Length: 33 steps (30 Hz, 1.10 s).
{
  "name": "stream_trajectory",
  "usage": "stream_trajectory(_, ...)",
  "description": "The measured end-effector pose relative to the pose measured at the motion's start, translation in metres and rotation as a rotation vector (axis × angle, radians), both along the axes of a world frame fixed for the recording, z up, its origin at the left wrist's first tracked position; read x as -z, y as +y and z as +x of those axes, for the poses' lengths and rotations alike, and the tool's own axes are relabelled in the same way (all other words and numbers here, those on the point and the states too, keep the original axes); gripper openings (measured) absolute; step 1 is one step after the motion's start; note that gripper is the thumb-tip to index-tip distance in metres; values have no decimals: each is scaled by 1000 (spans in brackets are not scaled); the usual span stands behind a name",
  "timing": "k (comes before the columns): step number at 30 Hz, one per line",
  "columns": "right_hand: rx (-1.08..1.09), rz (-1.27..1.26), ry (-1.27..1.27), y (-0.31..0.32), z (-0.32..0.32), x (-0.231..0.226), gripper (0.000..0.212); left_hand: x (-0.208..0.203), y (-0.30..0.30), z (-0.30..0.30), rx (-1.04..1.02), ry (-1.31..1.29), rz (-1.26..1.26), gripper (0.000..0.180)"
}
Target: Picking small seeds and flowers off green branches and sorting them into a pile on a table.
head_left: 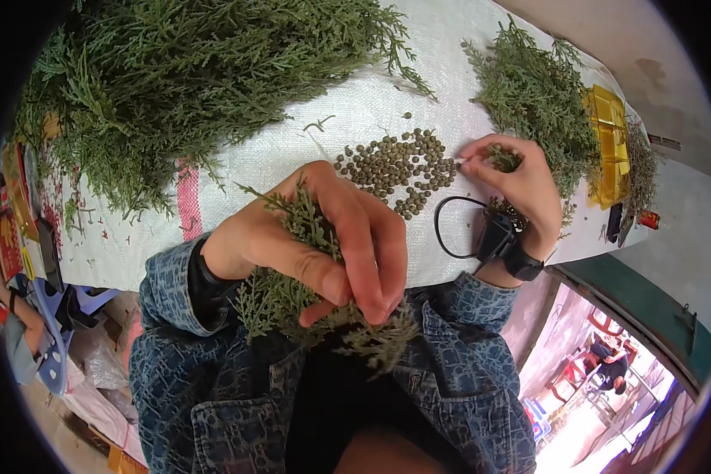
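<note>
My left hand [332,245] is closed around a scaly green conifer sprig [288,296], whose ends hang below the fingers over my lap. Beyond it, on a white woven sheet [268,158], lies a loose heap of small round brownish-green cones [395,166]. At the right edge of that heap is my right hand [521,170], thumb and forefinger drawn together beside the outermost cones. Whatever sits between those fingertips is too small to name. Some green foliage [504,158] shows within the curl of this hand; whether it is held or lies behind cannot be told.
A large pile of conifer branches [213,63] covers the far left, with a smaller pile [533,87] at the far right. Beside that stands a yellow plastic tray [608,146]. A black device with a cable loop [494,235] is at my right wrist. Another person [611,367] sits beyond the doorway.
</note>
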State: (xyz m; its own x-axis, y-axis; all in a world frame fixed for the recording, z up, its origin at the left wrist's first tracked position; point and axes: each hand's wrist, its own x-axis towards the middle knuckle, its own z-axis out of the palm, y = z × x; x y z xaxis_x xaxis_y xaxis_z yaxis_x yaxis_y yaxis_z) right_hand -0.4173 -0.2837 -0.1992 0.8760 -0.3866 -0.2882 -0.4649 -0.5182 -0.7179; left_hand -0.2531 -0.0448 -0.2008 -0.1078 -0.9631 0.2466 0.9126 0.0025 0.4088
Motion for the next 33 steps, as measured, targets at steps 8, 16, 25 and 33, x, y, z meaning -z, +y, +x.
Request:
stream_trajectory(8,145,106,51,4,4,-1,10,4,-6,-3,-89,-19,-81,9)
stream_trajectory(16,265,354,-321,10,-1,-23,15,-1,-1,-2,-260,-91,-8,11)
stream_trajectory(25,303,457,-523,11,-4,-18,16,6,-8,4,-432,-109,-157,9)
stream_trajectory(33,291,460,-585,22,3,-17,18,-3,0,-1,-716,-449,124,9)
